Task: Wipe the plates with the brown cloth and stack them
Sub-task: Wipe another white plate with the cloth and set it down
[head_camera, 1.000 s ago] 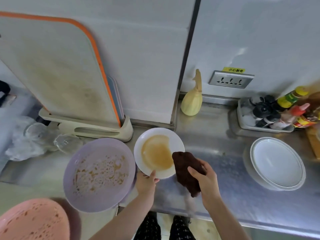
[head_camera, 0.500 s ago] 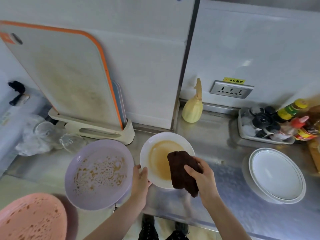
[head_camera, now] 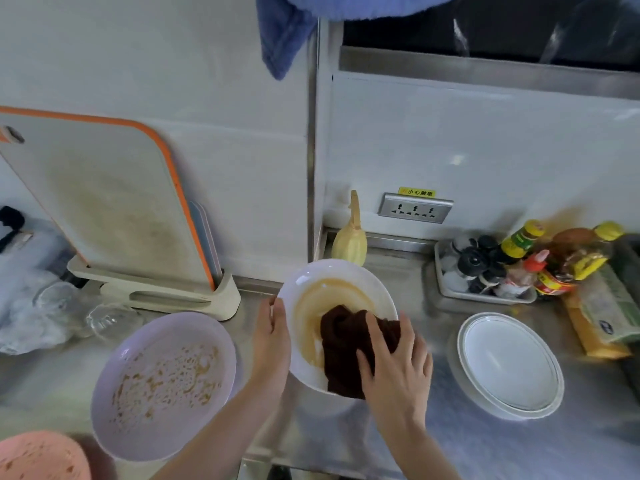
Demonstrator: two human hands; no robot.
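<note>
While the left hand (head_camera: 272,336) is gripping the near-left rim of the round white plate smeared with brown sauce (head_camera: 349,282), the right hand (head_camera: 396,370) is pressing the crumpled dark brown cloth (head_camera: 346,344) down into the plate's bowl, fingers spread over the fabric and curling round it. A second ago the cloth was hanging off the plate's right edge; now it is lying inside the dish, over the right part of the stain, and the plate is sitting nearer the middle of the stainless steel counter (head_camera: 485,438). That suggests the wiping of this plate is only just beginning, since most of the sauce is showing to the left of the cloth. The stack of clean white plates (head_camera: 509,362) is waiting towards the counter's right end, while a soiled lilac plate (head_camera: 162,386) and a soiled pink plate (head_camera: 38,457) are lying towards the left front corner, unwiped.
</note>
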